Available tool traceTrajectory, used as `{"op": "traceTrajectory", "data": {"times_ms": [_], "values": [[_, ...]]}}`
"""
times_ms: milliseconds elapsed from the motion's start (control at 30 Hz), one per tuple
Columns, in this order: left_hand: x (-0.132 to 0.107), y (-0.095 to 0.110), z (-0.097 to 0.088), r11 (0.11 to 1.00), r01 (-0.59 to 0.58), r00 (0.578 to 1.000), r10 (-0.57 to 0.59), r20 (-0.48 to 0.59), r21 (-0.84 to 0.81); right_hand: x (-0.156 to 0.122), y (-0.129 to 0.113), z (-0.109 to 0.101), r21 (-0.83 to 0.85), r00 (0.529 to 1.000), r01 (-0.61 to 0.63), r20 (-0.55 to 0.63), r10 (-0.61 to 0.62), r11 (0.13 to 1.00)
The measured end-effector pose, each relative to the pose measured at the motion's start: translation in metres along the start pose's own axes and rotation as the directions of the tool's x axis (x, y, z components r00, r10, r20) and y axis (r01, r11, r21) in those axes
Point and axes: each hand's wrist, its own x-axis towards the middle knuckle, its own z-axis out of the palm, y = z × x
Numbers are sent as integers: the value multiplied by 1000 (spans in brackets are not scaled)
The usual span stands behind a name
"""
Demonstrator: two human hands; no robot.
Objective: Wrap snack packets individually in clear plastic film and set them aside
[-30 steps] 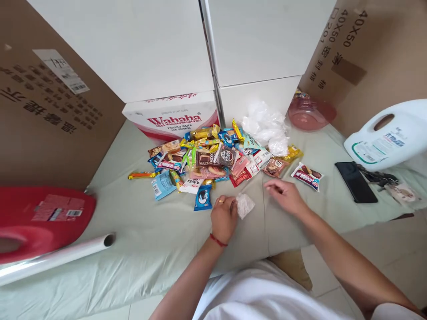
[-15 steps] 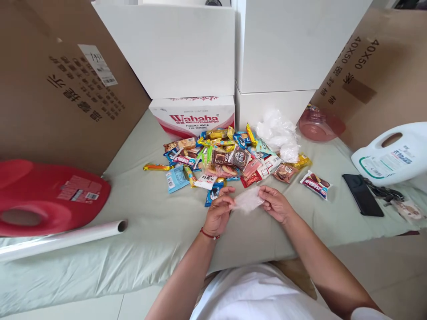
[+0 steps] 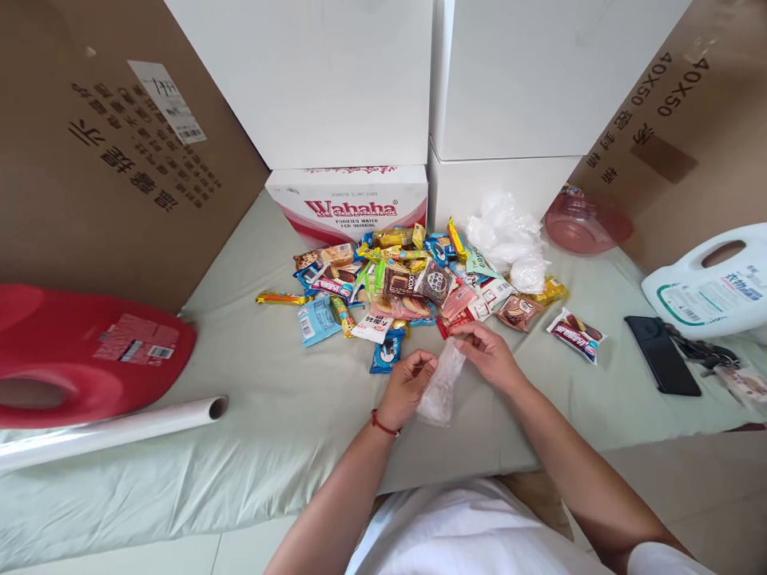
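A clear plastic bag point(image 3: 440, 390) hangs between my two hands, its lower end down over the cloth. My left hand point(image 3: 412, 385) pinches the bag's left side, with fingers curled. My right hand point(image 3: 486, 353) grips its top corner between thumb and fingers. Just beyond them lies a heap of wrapped snacks; nearest are a blue snack packet point(image 3: 387, 351) and a white packet point(image 3: 372, 327). A round brown cookie packet point(image 3: 435, 282) rests on top of the heap. Crumpled clear plastic bags point(image 3: 506, 235) lie behind it at the right.
Behind the heap stand a Wahaba-style printed water carton point(image 3: 351, 208) and white boxes point(image 3: 509, 80). A red jug point(image 3: 89, 351) and a plastic film roll point(image 3: 113, 431) lie left. Rightward are a wrapped snack point(image 3: 576, 335), a phone point(image 3: 662, 355), a white detergent jug point(image 3: 713, 279) and a pink container point(image 3: 587, 222).
The bag has turned from lying roughly sideways to hanging downward. My right hand has shifted slightly up and left, and my left hand has moved right and a little lower.
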Motion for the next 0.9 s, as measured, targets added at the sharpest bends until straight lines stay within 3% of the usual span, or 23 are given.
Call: {"op": "traceTrajectory", "data": {"times_ms": [67, 133, 267, 367, 500, 567, 633, 733, 800, 900], "values": [[-1, -2, 0, 991, -73, 986, 88, -140, 112, -4, -1, 7, -168, 972, 65, -212, -100, 984], [-4, -2, 1, 963, -129, 951, 188, -245, 238, -14, -3, 19, -243, 953, 40, -284, -111, 969], [-10, -1, 5, 904, -243, 913, 336, -230, 352, -28, -4, 51, -26, 995, -95, -42, 94, 995], [-9, -1, 3, 923, -253, 893, 338, -297, 290, -24, -3, 59, 211, 983, -172, -22, 180, 962], [-1, -2, -4, 978, -207, 871, 194, -451, 21, -14, -6, 34, 484, 936, -330, 57, 348, 810], [2, -3, -6, 972, -193, 890, 115, -441, -136, -13, -8, 16, 563, 897, -412, 113, 428, 716], [4, -3, -6, 963, -169, 914, 72, -400, -212, -16, -7, 1, 592, 877, -438, 116, 466, 677], [4, -2, -5, 979, -141, 926, 79, -370, -146, -23, -5, -11, 576, 882, -422, 85, 463, 700], [1, 0, -5, 988, -139, 910, 102, -401, -64, -26, -3, -14, 556, 902, -383, 54, 428, 738], [-11, 6, -3, 975, -190, 807, 222, -547, 115, -29, -4, -11, 491, 946, -278, -8, 324, 825]]}}
